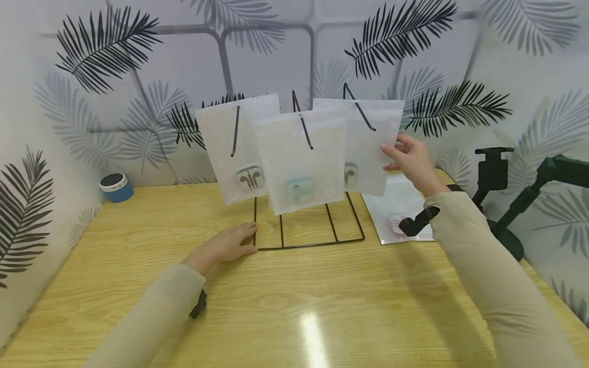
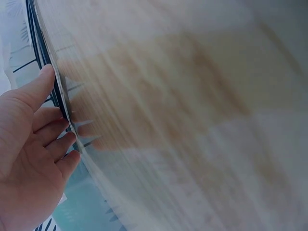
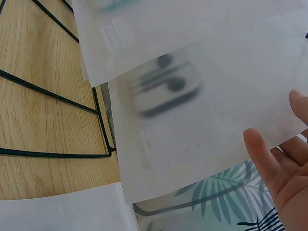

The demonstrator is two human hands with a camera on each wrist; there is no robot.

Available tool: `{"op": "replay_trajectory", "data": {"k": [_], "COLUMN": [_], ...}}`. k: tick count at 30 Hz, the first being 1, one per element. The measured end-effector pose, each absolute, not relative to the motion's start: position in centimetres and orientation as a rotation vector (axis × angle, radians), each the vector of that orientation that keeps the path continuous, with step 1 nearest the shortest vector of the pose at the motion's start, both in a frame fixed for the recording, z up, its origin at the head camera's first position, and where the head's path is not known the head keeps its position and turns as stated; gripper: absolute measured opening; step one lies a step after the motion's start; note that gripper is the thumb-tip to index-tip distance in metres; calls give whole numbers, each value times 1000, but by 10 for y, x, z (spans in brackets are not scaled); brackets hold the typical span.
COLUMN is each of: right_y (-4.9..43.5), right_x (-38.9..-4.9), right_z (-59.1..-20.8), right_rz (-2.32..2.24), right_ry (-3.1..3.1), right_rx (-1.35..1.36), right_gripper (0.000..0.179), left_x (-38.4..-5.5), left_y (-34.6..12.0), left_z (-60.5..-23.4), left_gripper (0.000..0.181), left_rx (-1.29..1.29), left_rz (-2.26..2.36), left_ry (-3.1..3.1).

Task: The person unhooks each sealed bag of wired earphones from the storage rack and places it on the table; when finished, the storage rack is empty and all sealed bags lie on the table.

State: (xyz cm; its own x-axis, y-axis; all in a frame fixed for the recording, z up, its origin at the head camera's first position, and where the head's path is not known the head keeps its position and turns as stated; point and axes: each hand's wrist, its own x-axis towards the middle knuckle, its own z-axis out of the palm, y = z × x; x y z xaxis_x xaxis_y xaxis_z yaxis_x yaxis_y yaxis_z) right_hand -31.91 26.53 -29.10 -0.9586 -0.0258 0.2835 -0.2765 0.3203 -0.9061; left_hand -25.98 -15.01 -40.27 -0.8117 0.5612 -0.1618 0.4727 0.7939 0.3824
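Note:
My right hand (image 1: 414,161) pinches the right edge of a translucent white zip bag (image 1: 372,153), thumb in front. This bag hangs on the right hook of a black wire rack (image 1: 336,227); a case with earphones (image 3: 166,86) shows dimly through it. My left hand (image 1: 225,248) rests on the table at the rack base's left front corner, thumb and fingertips touching the wire, fingers extended. A middle bag (image 1: 299,148) with a teal item and a left bag (image 1: 225,143) with cased earphones hang on other hooks. The middle bag partly covers both neighbours.
Flat on the table (image 1: 276,301), right of the rack, lies another white bag (image 1: 386,204) with a pinkish item. At the far left stands a blue round device (image 1: 116,188). A black stand (image 1: 493,171) and a dark green arm (image 1: 529,197) stand at right, near the leaf-patterned backdrop.

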Motion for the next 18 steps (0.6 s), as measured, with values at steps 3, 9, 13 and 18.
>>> {"op": "replay_trajectory", "data": {"k": [3,9,13,18], "right_y": [263,261,261,260], "right_x": [-319,-318,-316,-313], "right_z": [-291,-292,-293,-296], "right_rz": [1721,1729,1729,1724], "right_ry": [-2346,-2315,-2288,-2243], "right_rx": [263,243,256,290], "right_gripper": [46,43,41,38], "left_x": [-261,-262,-263,-263], "left_y": [-150,-150,-150,-151], "left_z": [-403,-405,-406,-406], "left_gripper": [65,65,66,66], "left_rx": [806,787,784,791], "left_rz": [468,465,460,457], "left_ry": [2717,2721,2722,2718]}}
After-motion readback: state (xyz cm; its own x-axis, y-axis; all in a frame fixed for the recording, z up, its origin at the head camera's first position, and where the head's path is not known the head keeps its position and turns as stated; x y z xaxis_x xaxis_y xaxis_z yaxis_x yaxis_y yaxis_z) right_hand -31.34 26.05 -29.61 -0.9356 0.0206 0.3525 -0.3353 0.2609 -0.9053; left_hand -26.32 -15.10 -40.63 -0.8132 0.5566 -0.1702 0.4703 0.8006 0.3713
